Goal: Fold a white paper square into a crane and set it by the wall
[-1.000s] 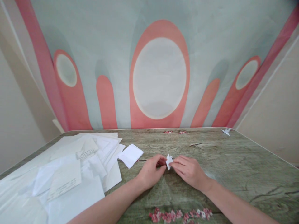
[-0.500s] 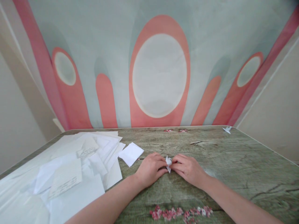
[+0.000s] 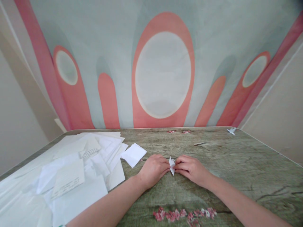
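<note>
A small folded white paper piece (image 3: 172, 165) with pointed ends stands between my hands over the middle of the wood-patterned table. My left hand (image 3: 155, 170) pinches its left side, fingers pressed together. From the right, my right hand (image 3: 192, 170) grips the other side with thumb and fingertips. The fingertips cover part of the folds. Left of and beyond my left hand lies a small stack of white square sheets (image 3: 134, 154).
Many loose white sheets (image 3: 80, 201) and some printed pieces spread over the table's left side. A small folded paper figure (image 3: 231, 130) sits at the far right corner. Behind the table (image 3: 236, 164) rises a wall with coral and grey shapes.
The fingers of my left hand have drawn closer together on the folded paper. The paper has turned slightly between my hands, and the whole view has shifted a little.
</note>
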Tool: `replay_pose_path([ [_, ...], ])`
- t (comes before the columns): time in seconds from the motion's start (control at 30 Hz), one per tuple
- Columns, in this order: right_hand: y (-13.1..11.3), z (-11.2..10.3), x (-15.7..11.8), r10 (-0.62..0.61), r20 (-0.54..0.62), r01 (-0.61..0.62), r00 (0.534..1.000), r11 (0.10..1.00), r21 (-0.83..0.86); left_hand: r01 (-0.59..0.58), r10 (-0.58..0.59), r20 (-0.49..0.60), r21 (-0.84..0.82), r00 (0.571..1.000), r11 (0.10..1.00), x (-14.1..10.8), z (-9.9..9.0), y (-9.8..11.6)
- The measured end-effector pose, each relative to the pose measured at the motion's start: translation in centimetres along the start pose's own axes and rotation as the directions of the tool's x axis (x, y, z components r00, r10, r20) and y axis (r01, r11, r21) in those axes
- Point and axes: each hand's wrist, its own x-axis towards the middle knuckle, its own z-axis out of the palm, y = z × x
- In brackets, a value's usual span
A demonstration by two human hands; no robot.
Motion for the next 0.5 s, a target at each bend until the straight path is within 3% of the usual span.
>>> replay_pose_path([
  [0.2, 0.33, 0.48, -0.03, -0.008, -0.014, 0.008, 1.0, 0.999, -0.038, -0.063, 0.06, 0.028, 0.152, 0.998, 0.986, 0.07, 0.2, 0.02],
  [0.5, 0.24, 0.6, 0.02, 0.059, -0.045, -0.057, 0.997, 0.997, 0.056, -0.009, 0.009, -0.003, -0.023, 1.0, 1.0, 0.09, 0.14, -0.43],
])
